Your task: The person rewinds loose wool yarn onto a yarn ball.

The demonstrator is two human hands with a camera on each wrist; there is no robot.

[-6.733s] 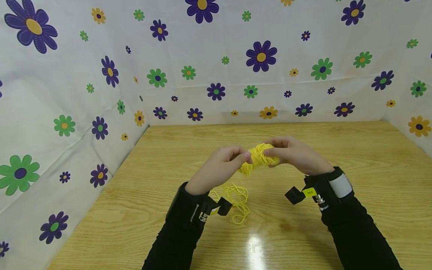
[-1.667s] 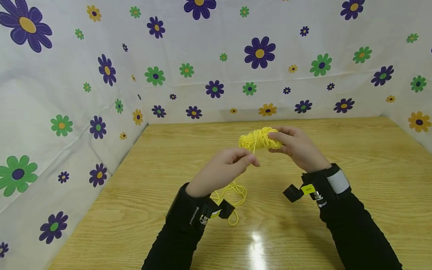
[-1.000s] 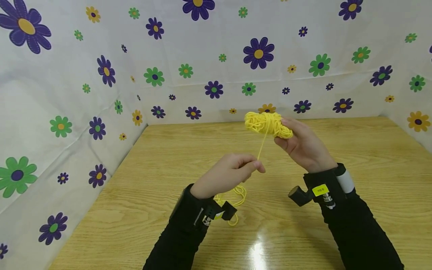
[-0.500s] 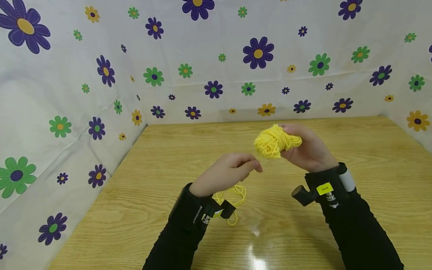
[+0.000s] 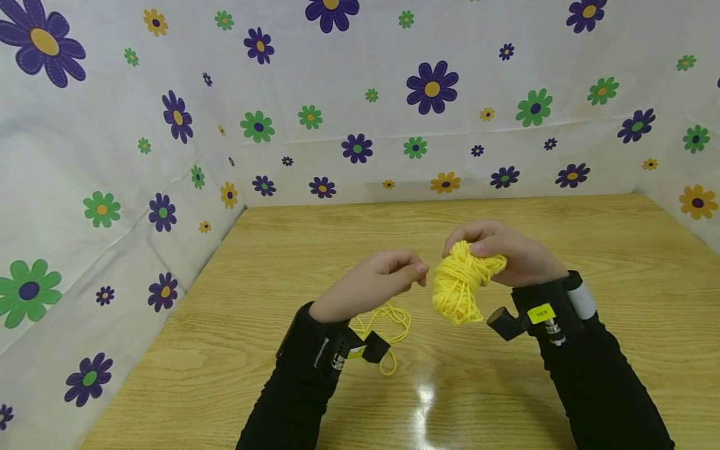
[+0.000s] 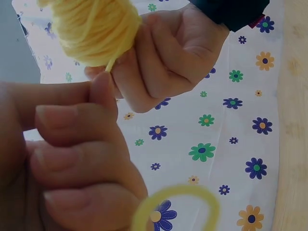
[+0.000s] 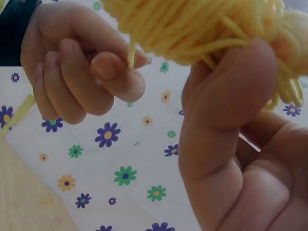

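My right hand point(image 5: 506, 250) grips a bundle of yellow yarn point(image 5: 458, 287) by its narrower right end, holding it above the table with its fat wound end hanging down to the left. Just left of it, my left hand point(image 5: 382, 278) pinches a single strand between thumb and forefinger, its other fingers curled. In the right wrist view that yarn strand point(image 7: 132, 55) runs from the pinch up to the bundle. A loose loop of yarn point(image 6: 180, 190) shows below the left hand in the left wrist view.
A tangle of loose yellow yarn point(image 5: 396, 322) lies on the wooden table point(image 5: 225, 350), partly hidden behind the left wrist and its camera point(image 5: 375, 347). A flower-print cloth point(image 5: 315, 75) hangs behind the table and along both sides.
Earlier both hands were on the bundle. Since then the left hand has drawn back with the strand, and the right hand has raised, turned and lowered the bundle, tipping its wound end downward.
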